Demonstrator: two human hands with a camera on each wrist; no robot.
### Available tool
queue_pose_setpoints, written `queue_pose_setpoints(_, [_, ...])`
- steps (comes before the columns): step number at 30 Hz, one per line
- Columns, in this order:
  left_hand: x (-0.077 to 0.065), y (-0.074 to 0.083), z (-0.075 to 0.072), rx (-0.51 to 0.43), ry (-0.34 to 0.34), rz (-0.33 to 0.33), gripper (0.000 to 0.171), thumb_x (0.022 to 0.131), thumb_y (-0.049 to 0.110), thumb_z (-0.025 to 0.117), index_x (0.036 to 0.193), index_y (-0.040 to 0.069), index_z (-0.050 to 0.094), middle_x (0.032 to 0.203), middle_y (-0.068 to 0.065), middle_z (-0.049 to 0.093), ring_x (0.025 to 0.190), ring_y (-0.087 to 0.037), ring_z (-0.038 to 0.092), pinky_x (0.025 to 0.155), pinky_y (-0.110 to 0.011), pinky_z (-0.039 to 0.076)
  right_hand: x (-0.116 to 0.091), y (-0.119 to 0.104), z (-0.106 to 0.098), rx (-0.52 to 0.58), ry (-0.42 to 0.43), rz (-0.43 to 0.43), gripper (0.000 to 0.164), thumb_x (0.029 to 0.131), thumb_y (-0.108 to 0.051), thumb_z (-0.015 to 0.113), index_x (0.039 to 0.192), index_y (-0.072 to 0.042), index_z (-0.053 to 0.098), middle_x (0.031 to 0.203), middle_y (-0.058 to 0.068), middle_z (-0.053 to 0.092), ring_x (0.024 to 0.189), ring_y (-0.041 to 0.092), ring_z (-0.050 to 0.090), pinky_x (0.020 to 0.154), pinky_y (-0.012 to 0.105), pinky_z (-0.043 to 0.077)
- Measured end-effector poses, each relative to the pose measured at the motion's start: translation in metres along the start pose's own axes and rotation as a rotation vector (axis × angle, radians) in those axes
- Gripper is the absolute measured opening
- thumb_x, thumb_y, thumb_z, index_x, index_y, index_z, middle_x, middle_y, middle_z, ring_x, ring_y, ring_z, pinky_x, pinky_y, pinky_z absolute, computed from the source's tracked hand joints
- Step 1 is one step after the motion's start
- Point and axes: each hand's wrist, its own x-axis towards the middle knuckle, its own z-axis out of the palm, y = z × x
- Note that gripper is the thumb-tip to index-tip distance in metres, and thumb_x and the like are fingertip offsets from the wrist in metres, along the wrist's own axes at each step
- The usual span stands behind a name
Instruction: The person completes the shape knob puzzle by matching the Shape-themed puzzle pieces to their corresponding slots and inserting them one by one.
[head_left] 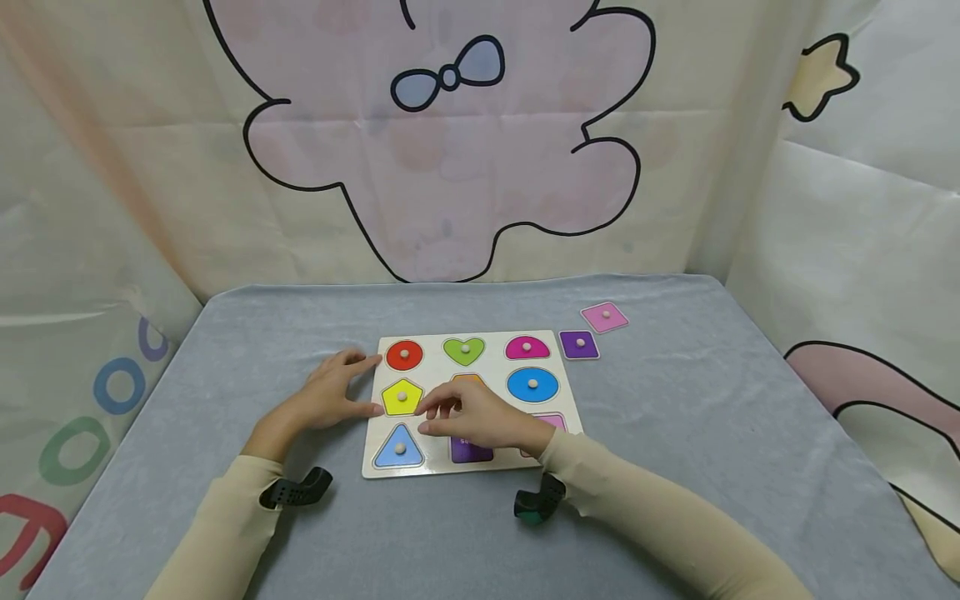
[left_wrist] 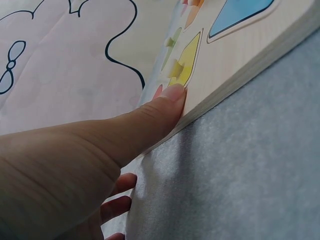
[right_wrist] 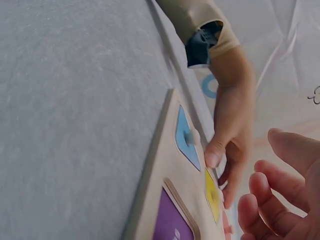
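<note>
A white peg puzzle board [head_left: 435, 467] lies on the table. My left hand [head_left: 322, 400] is at its left edge, thumb on the rim beside the yellow pentagon [head_left: 402, 397] and fingers near the red circle [head_left: 405, 355]. Over the middle of the board hovers my right hand [head_left: 480, 414], its fingers loosely bent and apart from the thumb in the right wrist view, with nothing between them. It partly hides an orange piece [head_left: 468, 378] and a purple recess [head_left: 472, 451]. A blue triangle [head_left: 399, 447] sits in the lower left corner.
A purple square [head_left: 579, 344] and a pink diamond [head_left: 604, 317] lie loose past the board's upper right corner. Along the board's top and right are a green heart [head_left: 464, 351], a magenta half-circle [head_left: 527, 347] and a blue oval [head_left: 533, 384]. Grey cloth [head_left: 675, 400] covers the table.
</note>
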Motion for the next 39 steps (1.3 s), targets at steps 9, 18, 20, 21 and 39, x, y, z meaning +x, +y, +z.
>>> queue_pose_setpoints(9, [0.002,0.000,0.002,0.008,-0.002,-0.007,0.089,0.075,0.052,0.076,0.149,0.020,0.039,0.146,-0.016,0.039,0.131,-0.037,0.036,0.106,-0.063,0.034,-0.011,0.013,-0.018,0.002,0.068,-0.009,0.026,0.089,-0.023,0.069,0.111,-0.008,0.072,0.106,0.003,0.072,0.089,0.013,0.056,0.078,0.022,0.048])
queue_pose_setpoints(18, [0.000,0.003,-0.003,0.006,-0.014,-0.010,0.089,0.076,0.049,0.077,0.150,0.018,0.037,0.147,-0.018,0.038,0.133,-0.039,0.035,0.107,-0.064,0.032,-0.025,0.025,-0.037,0.034,0.134,0.011,0.025,0.091,-0.024,0.067,0.109,-0.008,0.072,0.099,0.004,0.072,0.085,0.016,0.057,0.077,0.025,0.048])
queue_pose_setpoints(20, [0.000,0.002,-0.004,0.010,-0.015,-0.014,0.089,0.076,0.049,0.077,0.150,0.018,0.037,0.147,-0.018,0.037,0.133,-0.039,0.034,0.107,-0.065,0.031,-0.028,0.027,-0.042,0.026,0.149,0.018,0.026,0.090,-0.026,0.067,0.109,-0.008,0.072,0.096,0.006,0.072,0.084,0.017,0.057,0.076,0.026,0.048])
queue_pose_setpoints(21, [-0.001,0.002,-0.004,0.012,-0.015,-0.014,0.089,0.076,0.050,0.077,0.150,0.018,0.038,0.147,-0.019,0.037,0.132,-0.040,0.034,0.107,-0.065,0.031,-0.029,0.028,-0.045,0.023,0.157,0.021,0.027,0.091,-0.026,0.067,0.109,-0.008,0.072,0.096,0.007,0.072,0.083,0.017,0.057,0.076,0.026,0.048])
queue_pose_setpoints(39, [-0.001,0.002,0.000,0.009,-0.006,-0.012,0.088,0.076,0.049,0.077,0.149,0.018,0.039,0.146,-0.019,0.039,0.131,-0.039,0.037,0.106,-0.064,0.032,-0.058,0.065,-0.083,0.043,0.278,0.063,0.027,0.093,-0.017,0.064,0.112,0.001,0.069,0.103,0.014,0.071,0.085,0.017,0.061,0.074,0.018,0.051])
